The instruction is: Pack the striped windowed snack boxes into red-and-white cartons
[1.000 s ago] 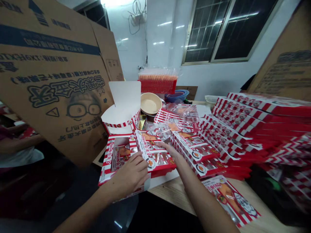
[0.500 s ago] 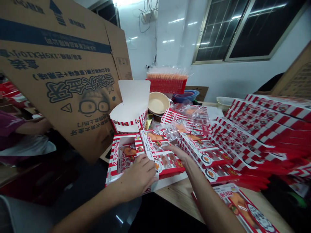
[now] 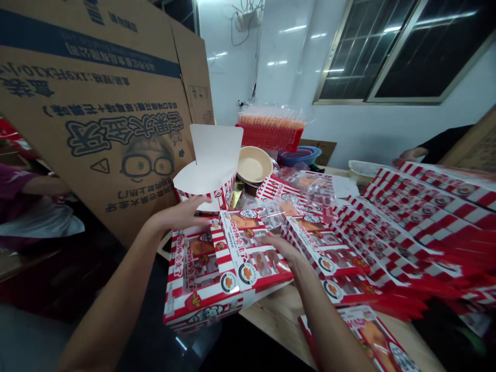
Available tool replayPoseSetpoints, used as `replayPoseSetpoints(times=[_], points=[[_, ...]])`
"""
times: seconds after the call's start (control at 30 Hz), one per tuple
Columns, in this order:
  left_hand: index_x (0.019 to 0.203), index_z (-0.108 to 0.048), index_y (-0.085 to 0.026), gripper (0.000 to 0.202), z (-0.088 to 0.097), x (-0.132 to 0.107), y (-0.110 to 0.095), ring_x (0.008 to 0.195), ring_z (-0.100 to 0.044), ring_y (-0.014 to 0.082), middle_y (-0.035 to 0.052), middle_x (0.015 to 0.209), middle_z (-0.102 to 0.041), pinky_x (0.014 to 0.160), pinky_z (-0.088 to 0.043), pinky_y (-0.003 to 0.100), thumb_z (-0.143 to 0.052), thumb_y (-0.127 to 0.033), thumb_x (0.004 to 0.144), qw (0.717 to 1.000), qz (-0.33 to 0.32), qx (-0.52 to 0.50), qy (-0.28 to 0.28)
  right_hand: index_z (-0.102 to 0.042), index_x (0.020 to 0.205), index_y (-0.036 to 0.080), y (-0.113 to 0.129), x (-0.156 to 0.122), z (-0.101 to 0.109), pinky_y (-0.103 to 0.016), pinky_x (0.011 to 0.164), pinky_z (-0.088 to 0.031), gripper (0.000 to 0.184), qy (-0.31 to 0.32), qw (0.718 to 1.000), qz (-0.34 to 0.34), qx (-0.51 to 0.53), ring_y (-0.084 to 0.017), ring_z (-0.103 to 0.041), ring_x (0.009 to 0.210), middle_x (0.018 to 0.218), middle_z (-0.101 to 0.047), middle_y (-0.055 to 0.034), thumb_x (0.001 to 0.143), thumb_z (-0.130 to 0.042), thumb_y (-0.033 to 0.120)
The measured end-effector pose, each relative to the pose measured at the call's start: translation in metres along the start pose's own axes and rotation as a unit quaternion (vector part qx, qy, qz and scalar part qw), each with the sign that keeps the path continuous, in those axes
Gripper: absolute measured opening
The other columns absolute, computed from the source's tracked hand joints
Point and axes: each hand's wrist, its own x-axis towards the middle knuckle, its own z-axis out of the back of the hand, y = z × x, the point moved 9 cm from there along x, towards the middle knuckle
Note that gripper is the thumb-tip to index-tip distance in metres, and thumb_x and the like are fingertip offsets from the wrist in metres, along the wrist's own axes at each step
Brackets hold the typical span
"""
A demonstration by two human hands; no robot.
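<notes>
Two red-and-white striped cartons with clear windows lie side by side in front of me, the left carton (image 3: 199, 274) and the right carton (image 3: 253, 258). Their printed fronts face up, and small snack-like pieces show through the windows. My left hand (image 3: 180, 214) reaches over the far edge of the left carton, fingers stretched out and apart. My right hand (image 3: 284, 250) holds the right carton at its right side, fingers lying over the top; its thumb is hidden. Just behind stands an opened striped carton (image 3: 222, 199) with a raised white flap (image 3: 216, 144).
Striped cartons (image 3: 327, 248) are stacked at the right, beside rows of folded ones (image 3: 426, 206). Another carton (image 3: 372, 336) lies near. Behind are a beige bowl (image 3: 253, 164), blue basin (image 3: 300, 156) and red basket (image 3: 269, 137). A cardboard box (image 3: 116, 103) blocks the left. People's arms show at both sides.
My left hand has moved from the cartons' near side up to the left carton's far edge, and its fingers have spread. The cartons' near end now shows more. My right hand stays in place.
</notes>
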Motion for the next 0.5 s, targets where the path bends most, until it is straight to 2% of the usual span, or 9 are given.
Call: replayPoseSetpoints(times=[0.03, 0.07, 0.13, 0.23, 0.37, 0.43, 0.5], points=[[0.117, -0.051, -0.018, 0.044, -0.015, -0.004, 0.029, 0.105, -0.057, 0.0222, 0.0068, 0.118, -0.060, 0.086, -0.047, 0.031, -0.062, -0.026, 0.075, 0.997, 0.059, 0.014, 0.052, -0.053, 0.107, 0.023, 0.000, 0.001, 0.001, -0.033, 0.069, -0.051, 0.047, 0.001, 1.000, -0.002, 0.000, -0.019, -0.066, 0.069, 0.084, -0.070, 0.0004, 0.063, -0.066, 0.029], [0.119, -0.050, -0.018, 0.041, -0.026, -0.010, 0.047, 0.104, -0.059, 0.0228, 0.0071, 0.118, -0.060, 0.085, -0.047, 0.032, -0.056, -0.028, 0.079, 0.992, 0.094, 0.032, 0.079, -0.053, 0.106, 0.023, 0.000, 0.001, 0.002, -0.033, 0.070, -0.051, 0.046, 0.003, 1.000, -0.005, -0.001, -0.019, -0.066, 0.069, 0.084, -0.070, 0.0009, 0.062, -0.066, 0.029], [0.123, -0.048, -0.016, 0.039, -0.044, -0.019, 0.058, 0.100, -0.061, 0.0252, 0.0110, 0.115, -0.062, 0.083, -0.048, 0.036, -0.045, -0.029, 0.086, 0.982, 0.130, 0.075, 0.112, -0.055, 0.102, 0.023, 0.001, 0.001, 0.005, -0.034, 0.070, -0.050, 0.044, 0.008, 1.000, -0.014, -0.008, -0.019, -0.065, 0.069, 0.081, -0.070, 0.0012, 0.061, -0.067, 0.030], [0.126, -0.043, -0.011, 0.042, -0.064, -0.025, 0.036, 0.091, -0.064, 0.0303, 0.0178, 0.104, -0.065, 0.075, -0.050, 0.041, -0.041, -0.023, 0.086, 0.970, 0.147, 0.135, 0.137, -0.060, 0.093, 0.020, 0.001, -0.003, 0.014, -0.033, 0.070, -0.049, 0.037, 0.009, 0.999, -0.031, -0.024, -0.019, -0.064, 0.067, 0.076, -0.069, 0.0010, 0.058, -0.069, 0.031], [0.117, -0.050, -0.011, 0.039, -0.085, -0.017, 0.003, 0.086, -0.065, 0.0289, 0.0161, 0.103, -0.065, 0.071, -0.050, 0.038, -0.039, -0.009, 0.080, 0.966, 0.128, 0.151, 0.168, -0.064, 0.090, 0.019, -0.008, -0.013, 0.025, -0.031, 0.070, -0.047, 0.036, 0.009, 0.998, -0.052, -0.046, -0.019, -0.063, 0.071, 0.076, -0.069, 0.0005, 0.056, -0.071, 0.031], [0.123, -0.045, -0.011, 0.043, -0.090, -0.012, 0.000, 0.085, -0.065, 0.0277, 0.0157, 0.103, -0.064, 0.071, -0.050, 0.036, -0.035, -0.007, 0.082, 0.966, 0.115, 0.159, 0.168, -0.064, 0.095, 0.019, -0.014, -0.014, 0.027, -0.031, 0.070, -0.047, 0.044, 0.013, 0.997, -0.056, -0.044, -0.019, -0.063, 0.071, 0.076, -0.069, 0.0008, 0.054, -0.072, 0.032], [0.134, -0.031, -0.013, 0.052, -0.090, -0.007, 0.001, 0.083, -0.065, 0.0263, 0.0167, 0.108, -0.062, 0.069, -0.050, 0.034, -0.035, -0.008, 0.083, 0.972, 0.095, 0.157, 0.149, -0.062, 0.100, 0.019, -0.017, -0.010, 0.023, -0.032, 0.074, -0.047, 0.051, 0.029, 0.998, -0.052, -0.027, -0.019, -0.064, 0.072, 0.079, -0.070, 0.0006, 0.053, -0.074, 0.034]])
